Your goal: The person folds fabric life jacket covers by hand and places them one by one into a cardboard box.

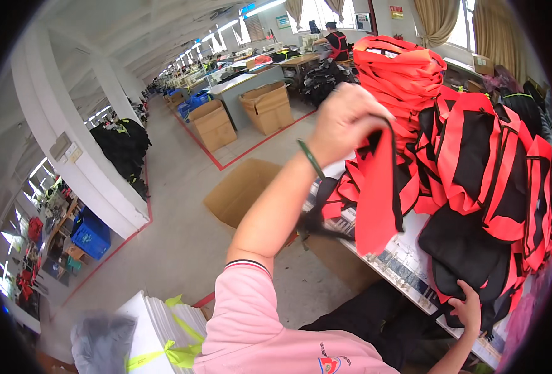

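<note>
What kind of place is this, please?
Most likely a garment or bag sewing factory: piles of red and black fabric pieces on a worktable, long rows of workstations, and cardboard boxes on the floor.

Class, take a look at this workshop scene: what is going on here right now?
A person in a pink sleeve lifts a red and black fabric piece with the left hand, raised high. The right hand rests on a black and red bag lying at the table edge. More red bags are stacked behind.
</note>
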Demonstrator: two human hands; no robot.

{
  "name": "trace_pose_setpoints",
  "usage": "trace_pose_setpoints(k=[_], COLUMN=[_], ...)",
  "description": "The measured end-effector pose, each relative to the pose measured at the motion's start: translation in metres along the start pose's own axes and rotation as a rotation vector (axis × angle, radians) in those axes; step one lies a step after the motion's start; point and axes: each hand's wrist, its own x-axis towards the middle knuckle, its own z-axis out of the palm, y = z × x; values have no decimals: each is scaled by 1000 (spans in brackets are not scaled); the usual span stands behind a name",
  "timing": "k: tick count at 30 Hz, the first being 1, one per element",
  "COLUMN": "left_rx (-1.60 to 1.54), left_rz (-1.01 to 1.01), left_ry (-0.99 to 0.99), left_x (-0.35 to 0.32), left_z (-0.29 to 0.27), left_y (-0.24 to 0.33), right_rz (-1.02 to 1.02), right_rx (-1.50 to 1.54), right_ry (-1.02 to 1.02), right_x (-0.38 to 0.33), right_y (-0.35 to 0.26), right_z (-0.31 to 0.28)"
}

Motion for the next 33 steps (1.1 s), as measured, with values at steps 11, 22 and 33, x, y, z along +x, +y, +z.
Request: trace_pose_setpoints(k=[11,22,33], left_rx=[-1192,-1806,-1733], left_rz=[102,-760,-1264], left_ry=[-465,-537,-1317], left_x=[-10,-125,-255], left_z=[107,145,173], left_y=[85,65,79], right_rz=[250,-57,-51], right_rx=[1118,1099,320], right_ry=[-519,-132,-67], right_x=[37,-35,-68], right_y=[-27,45,0], right_z=[100,24,25])
